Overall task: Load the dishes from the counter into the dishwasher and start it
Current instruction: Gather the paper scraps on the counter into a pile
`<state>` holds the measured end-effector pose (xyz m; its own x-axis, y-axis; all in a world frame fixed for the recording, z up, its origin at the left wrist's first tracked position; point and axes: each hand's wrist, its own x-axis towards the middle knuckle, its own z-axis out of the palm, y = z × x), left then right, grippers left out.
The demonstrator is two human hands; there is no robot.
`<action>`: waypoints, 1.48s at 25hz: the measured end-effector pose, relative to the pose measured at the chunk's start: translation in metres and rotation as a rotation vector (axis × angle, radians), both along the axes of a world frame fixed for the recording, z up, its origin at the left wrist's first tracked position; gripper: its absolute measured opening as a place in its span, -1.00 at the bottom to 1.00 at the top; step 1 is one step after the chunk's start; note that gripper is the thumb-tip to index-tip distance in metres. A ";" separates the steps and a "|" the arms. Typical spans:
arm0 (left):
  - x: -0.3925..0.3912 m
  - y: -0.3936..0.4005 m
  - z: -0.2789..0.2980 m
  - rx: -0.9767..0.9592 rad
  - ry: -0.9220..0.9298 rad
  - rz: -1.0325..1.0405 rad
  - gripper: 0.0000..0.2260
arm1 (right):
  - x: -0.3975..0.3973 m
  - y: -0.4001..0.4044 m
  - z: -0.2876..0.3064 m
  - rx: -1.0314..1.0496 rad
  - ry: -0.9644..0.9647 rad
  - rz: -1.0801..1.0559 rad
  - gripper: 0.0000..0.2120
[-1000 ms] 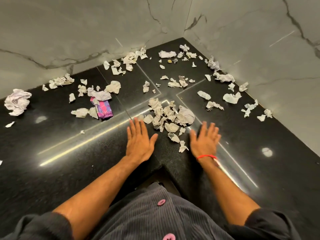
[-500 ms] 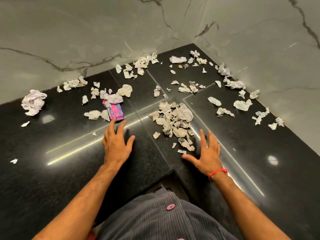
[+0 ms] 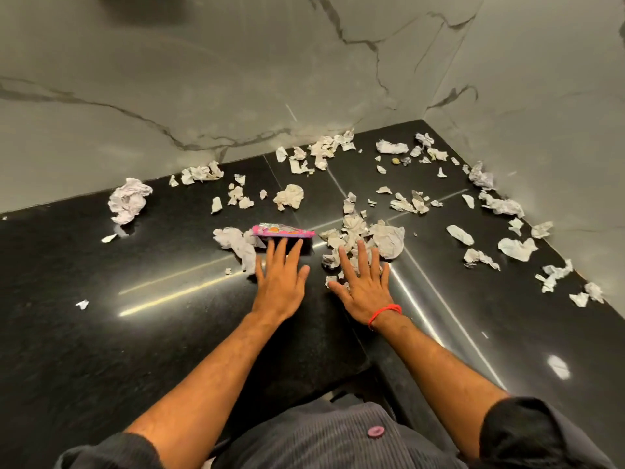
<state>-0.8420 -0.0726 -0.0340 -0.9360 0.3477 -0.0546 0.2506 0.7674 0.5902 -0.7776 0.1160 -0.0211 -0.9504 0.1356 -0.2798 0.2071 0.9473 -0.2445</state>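
Black polished stone corner worktop [image 3: 101, 333] below grey veined marble walls [image 3: 203, 79], torn white paper scraps [image 3: 387, 240] strewn over its far half, pink foil wrapper [image 3: 282, 230] left of the central scrap heap, large crumpled white paper ball [image 3: 128, 199] far left, both hands flat on the worktop, left hand [image 3: 280, 282] just before the wrapper, right hand [image 3: 363, 286] on the heap's near edge

Black polished stone counter [image 3: 101, 333], L-shaped corner, backed by grey veined marble wall [image 3: 203, 79]. Torn and crumpled white paper scraps [image 3: 289, 197] scattered across it; larger heap [image 3: 385, 239] near centre. Pink foil wrapper [image 3: 282, 231], possibly a snack packet. Left hand [image 3: 280, 282] flat, fingers straight, fingertips at wrapper. Right hand [image 3: 363, 287] flat on scraps; red thread wristband [image 3: 384, 313].
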 end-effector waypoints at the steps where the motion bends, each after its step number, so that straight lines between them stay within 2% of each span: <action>1: -0.005 -0.012 0.002 0.008 0.089 0.066 -0.60 | -0.004 -0.006 0.000 0.006 -0.002 0.038 -0.30; 4: -0.019 -0.044 0.010 0.039 0.328 0.122 -0.83 | -0.007 -0.017 -0.005 0.053 -0.036 0.107 -0.25; 6: -0.028 -0.062 0.011 0.004 0.412 0.161 -0.80 | -0.009 -0.019 -0.011 0.092 -0.053 0.119 -0.24; 8: -0.040 -0.077 0.005 -0.022 0.298 0.267 -0.62 | -0.009 -0.018 -0.014 0.105 -0.052 0.113 -0.23; 10: -0.048 -0.085 -0.004 -0.132 0.065 0.252 -0.41 | -0.008 -0.017 -0.015 0.108 -0.044 0.110 -0.23; 12: -0.046 -0.074 -0.014 -0.290 -0.005 0.126 -0.39 | -0.009 -0.019 -0.014 0.095 -0.050 0.100 -0.21; 14: -0.037 -0.049 -0.015 -0.324 -0.027 0.051 -0.44 | -0.013 -0.023 -0.010 0.080 -0.056 0.069 -0.16; 16: -0.032 -0.025 -0.011 -0.236 -0.097 0.025 -0.48 | -0.022 -0.029 -0.005 0.122 -0.026 0.062 -0.10; 19: -0.038 -0.028 0.000 0.064 -0.264 0.070 -0.50 | -0.038 -0.038 0.002 0.240 0.104 0.110 -0.04; 21: -0.036 -0.056 0.003 0.250 -0.215 0.086 -0.56 | -0.047 -0.047 0.008 0.287 0.184 0.149 -0.03; 23: -0.026 -0.093 0.000 0.320 -0.108 0.091 -0.59 | -0.052 -0.059 0.011 0.330 0.258 0.197 -0.05; 25: -0.015 -0.135 -0.008 0.266 0.010 0.148 -0.61 | -0.056 -0.074 0.013 0.348 0.328 0.237 -0.06; 28: -0.004 -0.195 -0.020 0.051 0.166 0.436 -0.64 | -0.062 -0.096 0.013 0.285 0.395 0.317 -0.11; 30: 0.000 -0.226 -0.023 -0.141 0.117 0.651 -0.56 | -0.069 -0.109 0.010 0.213 0.394 0.454 -0.18; 32: 0.002 -0.242 -0.022 -0.246 -0.031 0.751 -0.42 | -0.080 -0.122 0.005 0.203 0.303 0.601 -0.25; 34: 0.001 -0.231 -0.022 -0.302 -0.104 0.710 -0.33 | -0.093 -0.127 0.000 0.237 0.171 0.628 -0.31; 37: -0.003 -0.180 -0.015 -0.281 -0.142 0.486 -0.31 | -0.105 -0.115 -0.007 0.286 0.049 0.473 -0.41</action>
